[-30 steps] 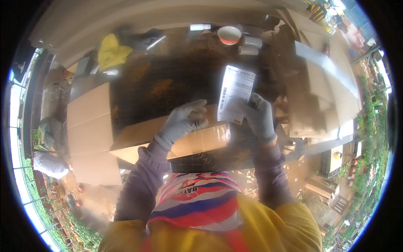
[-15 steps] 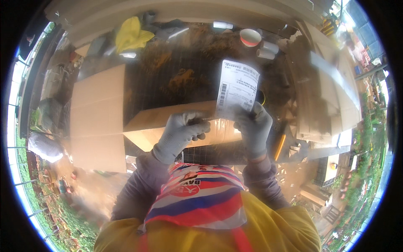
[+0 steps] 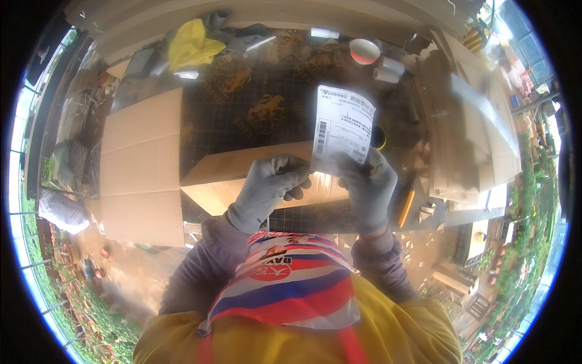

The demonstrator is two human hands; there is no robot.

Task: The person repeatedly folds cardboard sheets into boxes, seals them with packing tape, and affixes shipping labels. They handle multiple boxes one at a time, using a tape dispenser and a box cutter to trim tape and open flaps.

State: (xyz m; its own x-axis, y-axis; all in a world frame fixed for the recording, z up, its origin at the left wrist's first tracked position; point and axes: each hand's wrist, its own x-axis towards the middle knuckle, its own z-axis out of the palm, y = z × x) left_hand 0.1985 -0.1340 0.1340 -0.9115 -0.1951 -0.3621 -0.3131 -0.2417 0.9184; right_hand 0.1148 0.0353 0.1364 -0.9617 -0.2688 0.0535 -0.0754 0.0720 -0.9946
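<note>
A white printed shipping label (image 3: 343,121) stands up in front of me, curling a little at its top. My right hand (image 3: 371,189), in a grey glove, grips its lower edge on the right. My left hand (image 3: 273,185), gloved the same, is closed in a pinch at the label's lower left corner; its fingertips are partly hidden. Just beyond and beneath both hands lies a closed cardboard box (image 3: 233,167), with a shiny strip of tape catching light on it.
A flat cardboard sheet (image 3: 140,170) lies left on the dark table (image 3: 242,85). Farther back are a yellow cloth (image 3: 194,45), a red-and-white bowl (image 3: 364,52) and white rolls (image 3: 388,70). Stacked cardboard (image 3: 470,139) and an orange-yellow cutter-like tool (image 3: 406,209) are at right.
My left hand has moved slightly right and up, its fingertips now at the label's lower corner. The right hand keeps hold of the label, nearly in place.
</note>
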